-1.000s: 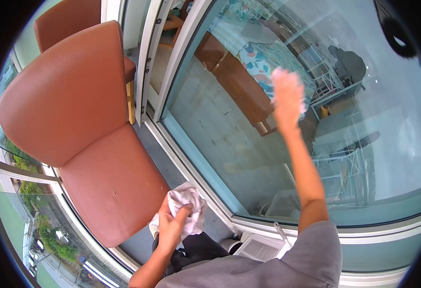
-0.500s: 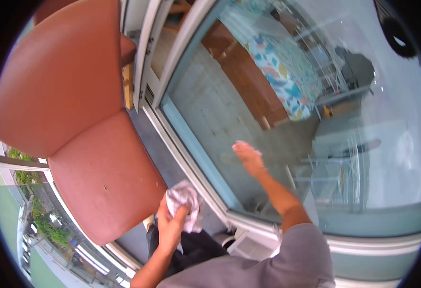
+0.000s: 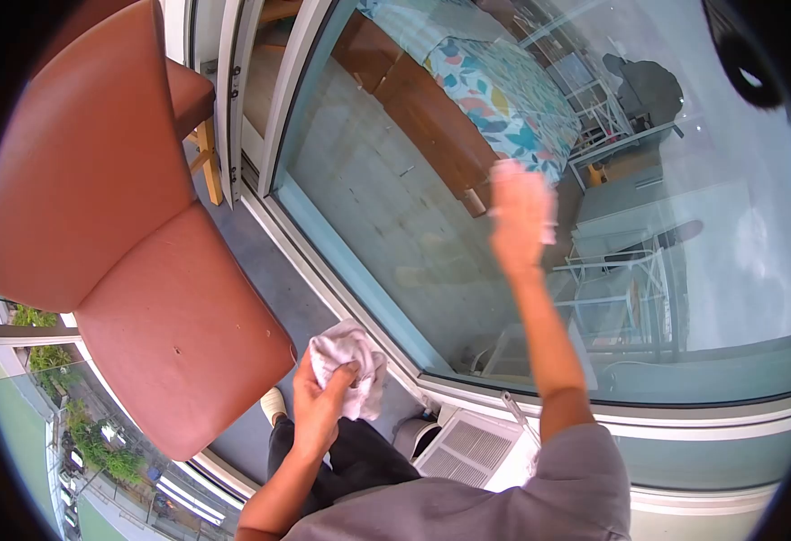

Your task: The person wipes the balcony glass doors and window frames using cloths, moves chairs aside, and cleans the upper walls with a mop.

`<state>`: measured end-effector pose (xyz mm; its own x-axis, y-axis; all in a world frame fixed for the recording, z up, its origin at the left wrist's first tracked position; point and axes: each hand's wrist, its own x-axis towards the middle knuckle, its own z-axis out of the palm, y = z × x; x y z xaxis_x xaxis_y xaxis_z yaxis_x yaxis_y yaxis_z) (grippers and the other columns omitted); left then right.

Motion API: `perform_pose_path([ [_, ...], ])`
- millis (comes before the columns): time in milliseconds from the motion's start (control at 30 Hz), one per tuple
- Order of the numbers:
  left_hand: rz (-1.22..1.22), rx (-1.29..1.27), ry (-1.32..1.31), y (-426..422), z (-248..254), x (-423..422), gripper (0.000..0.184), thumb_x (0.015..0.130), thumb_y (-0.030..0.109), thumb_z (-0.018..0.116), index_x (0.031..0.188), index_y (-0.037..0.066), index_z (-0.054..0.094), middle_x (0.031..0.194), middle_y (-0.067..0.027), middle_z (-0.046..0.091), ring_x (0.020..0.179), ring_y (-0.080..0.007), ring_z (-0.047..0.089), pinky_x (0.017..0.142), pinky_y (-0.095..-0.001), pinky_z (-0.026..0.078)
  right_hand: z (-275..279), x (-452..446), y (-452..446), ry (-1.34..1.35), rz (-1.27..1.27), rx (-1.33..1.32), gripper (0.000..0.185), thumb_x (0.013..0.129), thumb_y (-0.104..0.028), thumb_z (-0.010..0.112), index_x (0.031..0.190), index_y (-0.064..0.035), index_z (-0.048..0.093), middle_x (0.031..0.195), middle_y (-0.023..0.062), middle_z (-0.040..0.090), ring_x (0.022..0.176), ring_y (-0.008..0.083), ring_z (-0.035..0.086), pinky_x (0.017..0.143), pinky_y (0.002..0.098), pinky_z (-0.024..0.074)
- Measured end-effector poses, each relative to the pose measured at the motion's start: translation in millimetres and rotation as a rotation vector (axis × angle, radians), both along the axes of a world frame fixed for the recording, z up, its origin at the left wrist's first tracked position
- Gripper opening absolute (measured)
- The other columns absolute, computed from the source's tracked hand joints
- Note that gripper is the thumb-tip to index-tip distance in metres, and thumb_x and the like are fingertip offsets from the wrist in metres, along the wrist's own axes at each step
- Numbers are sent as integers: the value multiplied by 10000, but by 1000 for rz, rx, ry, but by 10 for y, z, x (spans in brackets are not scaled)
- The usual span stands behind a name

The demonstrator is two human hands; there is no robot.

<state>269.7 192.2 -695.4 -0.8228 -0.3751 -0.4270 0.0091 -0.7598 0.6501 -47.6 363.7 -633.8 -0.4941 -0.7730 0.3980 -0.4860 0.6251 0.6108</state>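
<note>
My left hand (image 3: pixel 317 406) is closed on a bunched pinkish-white cloth (image 3: pixel 352 361), held low in front of my body beside the chair seat. My right hand (image 3: pixel 520 216) is raised over the large glass pane (image 3: pixel 395 216), its arm stretched forward. That hand is smeared by motion, and a pink cloth (image 3: pixel 548 228) shows at its edges, pressed between the palm and the glass side.
A reddish-brown chair (image 3: pixel 179 334) stands at the left, with another chair (image 3: pixel 190 95) behind it. White door frame rails (image 3: pixel 323 293) border the pane. A white vented unit (image 3: pixel 472 446) is near my legs. Through the glass are a bed (image 3: pixel 503 99) and a rack.
My right hand first came down and left across the glass, then moved back up and right. My left hand keeps its hold on the cloth. The view has shifted slightly.
</note>
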Motion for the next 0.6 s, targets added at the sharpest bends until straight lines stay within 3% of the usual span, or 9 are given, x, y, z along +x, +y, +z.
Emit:
perform_pose_path([
  [33,1,-5,0,-1,-51,19,294,812,-11,607,1104,0,569,913,-23,628,797,-90,593,725,-237,475,-386,-5,-150,-108,-20,95,583,856,-72,440,1430,-62,341,1440,126,373,1361,312,296,1144,442,181],
  [100,28,-32,-44,18,-115,51,290,813,-13,606,1100,-3,569,926,-34,634,803,-101,601,730,-243,482,-1209,-10,-180,136,-60,671,682,833,-109,457,1472,-57,224,1496,68,303,1385,237,279,1147,331,197],
  [167,20,-19,-55,12,-94,69,283,814,-13,606,1094,-5,570,938,-42,637,808,-109,607,733,-250,488,-1976,1,307,-346,71,487,667,840,-84,430,1475,-70,225,1516,53,278,1384,196,286,1144,290,189],
  [233,21,-57,-64,-9,-45,121,283,787,-15,584,1070,-14,566,935,-76,632,798,-143,621,727,-278,510,-1947,179,735,-380,105,531,639,853,-68,415,1471,-92,257,1513,26,295,1369,155,309,1135,251,191],
  [300,-13,-47,-27,-18,-74,153,292,823,-6,602,1112,9,566,947,-36,635,821,-107,608,733,-248,493,-1475,302,1134,-582,81,304,583,875,-83,410,1450,-146,340,1493,-10,342,1368,135,313,1134,276,187],
  [333,-15,-24,7,-26,-16,146,300,825,-2,602,1122,14,563,953,-33,634,823,-104,606,732,-246,491,-1129,371,1288,-814,-14,-26,566,876,-97,416,1436,-167,374,1480,-17,366,1376,143,307,1132,306,190],
  [433,-38,6,110,-29,145,51,345,821,5,604,1161,21,549,960,-19,627,833,-88,590,734,-241,482,468,555,1200,-73,-191,153,592,843,-140,492,1424,-215,409,1489,18,363,1403,248,271,1140,460,124],
  [500,-40,7,162,-35,217,-1,337,815,9,612,1146,17,556,950,-15,624,834,-82,579,737,-238,474,1447,400,893,282,-192,24,679,823,-135,513,1469,-146,303,1513,139,290,1402,369,231,1125,523,142],
  [600,-20,-33,194,-109,316,-62,338,807,23,627,1137,11,558,952,-15,623,845,-84,576,751,-240,467,2679,-173,152,695,55,-267,566,886,-173,507,1418,-66,345,1462,200,337,1331,416,314,1106,535,183],
])
